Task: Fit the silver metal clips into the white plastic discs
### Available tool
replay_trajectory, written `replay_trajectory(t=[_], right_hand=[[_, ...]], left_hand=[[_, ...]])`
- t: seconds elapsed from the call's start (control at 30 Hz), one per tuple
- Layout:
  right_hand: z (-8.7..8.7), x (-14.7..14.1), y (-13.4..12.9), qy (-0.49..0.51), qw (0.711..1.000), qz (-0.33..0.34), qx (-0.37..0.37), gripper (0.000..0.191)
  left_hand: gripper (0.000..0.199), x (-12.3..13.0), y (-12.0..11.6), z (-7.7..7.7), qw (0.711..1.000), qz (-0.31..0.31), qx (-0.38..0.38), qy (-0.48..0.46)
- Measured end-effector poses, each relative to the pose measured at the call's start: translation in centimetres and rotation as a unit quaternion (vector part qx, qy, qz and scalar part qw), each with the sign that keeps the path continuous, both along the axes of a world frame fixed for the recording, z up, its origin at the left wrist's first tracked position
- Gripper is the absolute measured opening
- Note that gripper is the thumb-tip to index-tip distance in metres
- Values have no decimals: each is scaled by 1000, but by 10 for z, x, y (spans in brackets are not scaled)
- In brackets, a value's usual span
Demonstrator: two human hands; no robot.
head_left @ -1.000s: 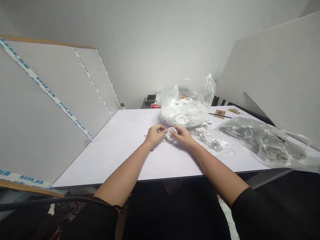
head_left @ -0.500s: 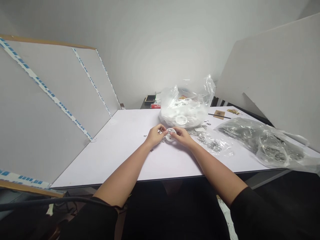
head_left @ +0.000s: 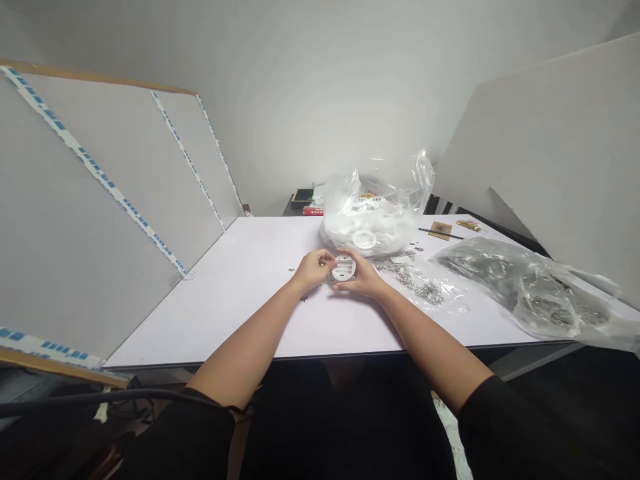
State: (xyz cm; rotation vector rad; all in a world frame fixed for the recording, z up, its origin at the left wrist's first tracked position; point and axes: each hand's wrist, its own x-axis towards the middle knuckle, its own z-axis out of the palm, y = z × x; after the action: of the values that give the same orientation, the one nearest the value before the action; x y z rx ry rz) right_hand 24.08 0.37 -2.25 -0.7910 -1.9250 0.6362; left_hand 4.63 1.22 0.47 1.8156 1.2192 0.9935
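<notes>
A round white plastic part (head_left: pixel 344 269) with slots and raised bars across its face is tilted toward me above the table. My right hand (head_left: pixel 366 275) grips it by the rim, thumb below and fingers above. On the other side my left hand (head_left: pixel 314 271) is closed, thumb and fingertips pinched together at the part's left edge. Whether a small piece sits in that pinch is too small to make out. Tiny dark metal pieces (head_left: pixel 304 299) lie on the table near my left hand.
Behind my hands stands a large clear bag (head_left: pixel 375 217) of white parts. Right of them lies a small clear bag (head_left: pixel 425 287) of metal bits, then a bigger plastic bag (head_left: pixel 530 287) of dark pieces. Panels flank the white table (head_left: pixel 200 313); a brown square (head_left: pixel 441 230) lies at the back.
The white part has been turned, so its slotted, barred face now shows. My right hand has opened wider around its rim, while the left stays pinched at its left edge.
</notes>
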Motion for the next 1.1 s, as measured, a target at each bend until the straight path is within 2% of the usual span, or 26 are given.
replay_trajectory(t=[0.17, 0.27, 0.43, 0.57, 0.8, 0.93, 1.1], right_hand=[[-1, 1, 0, 1, 997, -25, 78, 66], [0, 1, 0, 1, 995, -26, 94, 65], [2, 2, -2, -29, 993, -21, 112, 64], [1, 1, -3, -48, 990, -16, 129, 64], [-2, -2, 0, -52, 986, -4, 156, 62], [-2, -2, 0, -48, 986, -10, 162, 63], [-2, -1, 1, -56, 984, -13, 166, 64]], left_hand=[[31, -3, 1, 3, 996, -67, -24, -54], [39, -6, 1, 6, 993, -88, -35, -65], [47, -9, -2, 10, 988, -83, -102, -80], [48, -10, -5, 11, 986, -85, -120, -78], [44, -12, -2, 10, 989, -100, -100, -34], [42, -12, 0, 10, 991, -99, -68, -53], [42, -13, -1, 12, 990, -98, -85, -63]])
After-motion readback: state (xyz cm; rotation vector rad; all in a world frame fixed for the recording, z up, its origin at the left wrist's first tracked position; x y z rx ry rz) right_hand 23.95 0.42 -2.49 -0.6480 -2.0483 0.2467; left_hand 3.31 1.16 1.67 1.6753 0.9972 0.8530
